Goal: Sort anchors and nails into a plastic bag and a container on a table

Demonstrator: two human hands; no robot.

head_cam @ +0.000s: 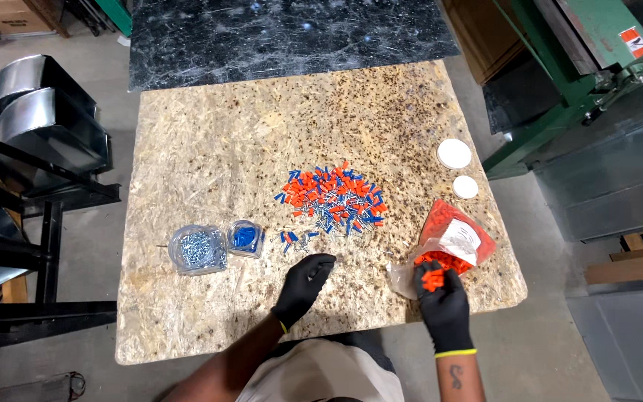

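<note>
Right hand (444, 298) curled round small bunch of orange caps (433, 278), at open bag (452, 242) mouth. Left hand (303, 283) flat on worktop (210, 149), fingers holding nothing. Big mixed pile (330, 197) unsorted; blue cup (245, 238) and screw cup (198, 249) partly filled. Lots left.

I see both of my hands in black knit work gloves: the left hand (303, 286) has a thin yellow edge at the cuff, the right hand (444, 305) a brighter yellow band. My forearms are bare, the right one bearing a small dark tattoo (456, 376).
</note>
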